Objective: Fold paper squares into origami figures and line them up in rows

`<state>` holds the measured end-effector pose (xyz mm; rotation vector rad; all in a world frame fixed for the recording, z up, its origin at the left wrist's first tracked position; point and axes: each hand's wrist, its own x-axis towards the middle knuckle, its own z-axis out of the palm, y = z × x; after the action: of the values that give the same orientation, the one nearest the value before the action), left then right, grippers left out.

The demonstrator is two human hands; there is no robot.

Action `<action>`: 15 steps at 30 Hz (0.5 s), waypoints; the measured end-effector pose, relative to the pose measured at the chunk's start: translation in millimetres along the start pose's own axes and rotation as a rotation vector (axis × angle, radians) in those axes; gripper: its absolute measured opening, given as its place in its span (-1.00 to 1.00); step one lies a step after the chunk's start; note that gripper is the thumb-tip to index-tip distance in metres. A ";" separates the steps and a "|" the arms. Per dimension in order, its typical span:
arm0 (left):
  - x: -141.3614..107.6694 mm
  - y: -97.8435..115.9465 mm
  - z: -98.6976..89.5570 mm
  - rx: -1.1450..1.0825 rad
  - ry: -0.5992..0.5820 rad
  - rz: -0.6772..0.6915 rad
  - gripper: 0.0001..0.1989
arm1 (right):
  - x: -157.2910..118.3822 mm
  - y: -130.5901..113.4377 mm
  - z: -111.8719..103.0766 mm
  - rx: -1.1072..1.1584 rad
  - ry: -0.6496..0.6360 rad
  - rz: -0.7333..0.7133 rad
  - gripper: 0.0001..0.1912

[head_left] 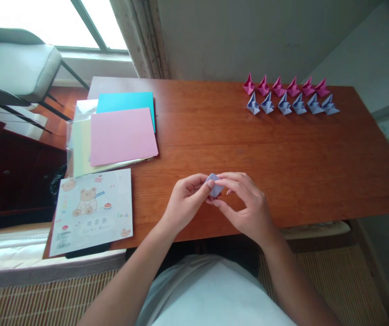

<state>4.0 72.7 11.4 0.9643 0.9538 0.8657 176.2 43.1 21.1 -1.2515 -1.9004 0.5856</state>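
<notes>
A small folded piece of lavender paper (216,189) is held between my two hands above the front of the wooden table, one corner pointing away from me. My left hand (189,195) is closed on its left side, the thumb pressed on the paper's face. From the right, my right hand (247,201) pinches it, fingertips on the upper right edge and thumb near the bottom. Fingers cover part of the folds. At the far right stand two rows of folded paper figures, a pink row (279,87) behind a pale lavender-blue row (284,105).
On the table's (194,131) left side lie pink sheets (123,136), teal paper (126,102) and pale yellow paper (81,145). Nearer me is a pad with a bear drawing (92,217), reaching the left edge. A grey chair (14,63) stands beyond, by the window.
</notes>
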 end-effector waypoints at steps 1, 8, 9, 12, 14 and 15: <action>0.3 -0.3 0.0 0.004 0.010 0.001 -0.71 | 0.0 0.1 0.9 -0.011 0.009 -0.007 -0.66; 0.5 -1.1 0.6 0.013 0.039 -0.002 -0.69 | 0.0 -1.8 3.8 -0.059 0.057 -0.040 -0.66; 0.6 -0.9 0.7 0.017 0.039 -0.001 -0.69 | -0.2 -1.5 3.8 -0.065 0.062 -0.049 -0.66; 0.9 -0.3 1.0 0.015 0.049 0.002 -0.69 | -1.8 1.1 4.0 -0.099 0.079 -0.079 -0.66; 1.1 0.1 1.3 -0.007 0.054 0.000 -0.70 | -3.7 3.9 3.9 -0.138 0.098 -0.104 -0.67; 1.2 0.3 1.4 -0.017 0.052 -0.002 -0.70 | -4.7 5.3 3.7 -0.159 0.107 -0.116 -0.68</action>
<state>5.6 73.5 11.7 0.9295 0.9901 0.8996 177.2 41.1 13.4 -1.2362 -1.9443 0.3060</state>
